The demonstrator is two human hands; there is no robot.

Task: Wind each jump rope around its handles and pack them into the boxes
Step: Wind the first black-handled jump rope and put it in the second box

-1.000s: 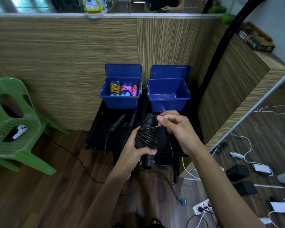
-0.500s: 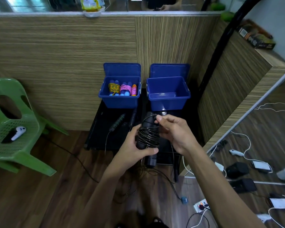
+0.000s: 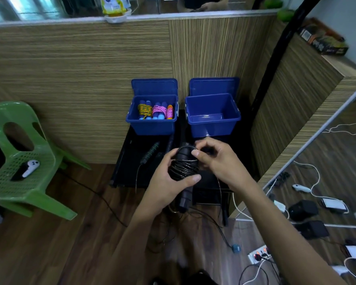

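Observation:
My left hand (image 3: 169, 182) grips the black handles of a jump rope (image 3: 184, 168), with the thin black cord coiled round them. At the top of the coil my right hand (image 3: 218, 161) pinches the cord. The loose rest of the cord hangs down toward the floor. Behind, on a low black table (image 3: 130, 161), stand two blue boxes with their lids up. The left box (image 3: 152, 126) holds several wound ropes with yellow, pink and orange cord. The right box (image 3: 213, 124) holds nothing. Another jump rope with a dark green handle (image 3: 150, 152) lies on the table.
A green plastic chair (image 3: 23, 161) with a white controller on it stands at the left. Wooden partitions rise behind and to the right. Cables, black chargers and a power strip (image 3: 259, 254) lie on the wooden floor at the right.
My right hand has carried the cord round the handles, moving from above the coil down to its top edge. The left hand keeps its grip.

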